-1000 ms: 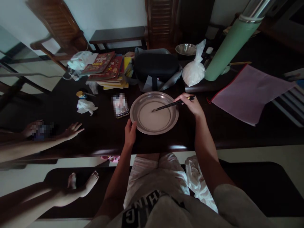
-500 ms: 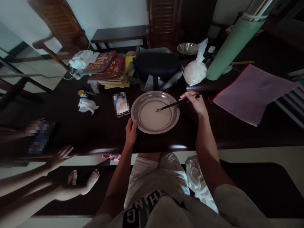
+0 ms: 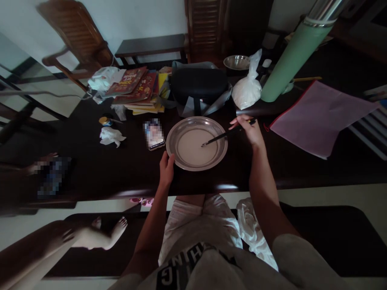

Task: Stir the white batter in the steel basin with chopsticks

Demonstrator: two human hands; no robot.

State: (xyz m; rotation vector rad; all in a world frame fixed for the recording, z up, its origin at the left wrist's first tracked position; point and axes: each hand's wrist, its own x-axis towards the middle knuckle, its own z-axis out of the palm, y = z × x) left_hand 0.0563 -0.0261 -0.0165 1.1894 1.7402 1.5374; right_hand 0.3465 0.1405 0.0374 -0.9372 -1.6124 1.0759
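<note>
At the right rim of the metal plate (image 3: 178,132), the right hand (image 3: 249,131) pinches a pair of dark chopsticks (image 3: 225,135) between thumb and curled fingers; the sticks slant down to the left, and their tips rest in the pale liquid (image 3: 195,146) that covers the plate's flat bottom. The left hand (image 3: 166,169) grips the plate's near-left rim, thumb on top of the edge and fingers wrapped below it. Plate and both hands lie at the near edge of a dark wooden table (image 3: 127,169), directly ahead of the seated person, whose light shorts show below the table edge.

Just left of the plate lies a phone (image 3: 154,135), face up. Farther left sit a crumpled white tissue (image 3: 110,136) and a small jar with a yellow lid (image 3: 104,120). At the far side, behind the plate, stands a dark case (image 3: 198,85) on grey cloth; a stack of books (image 3: 137,89) lies to its left, with a white plastic bag (image 3: 104,77) beyond them. To the case's right are a knotted white bag (image 3: 248,89), a small steel bowl (image 3: 236,62) and a tall green flask (image 3: 290,60) with a metal top. A pink zip folder (image 3: 317,117) lies flat on the right of the table, well apart from the plate.

At the near left, another person's bare foot (image 3: 113,233) and leg show below the table.
</note>
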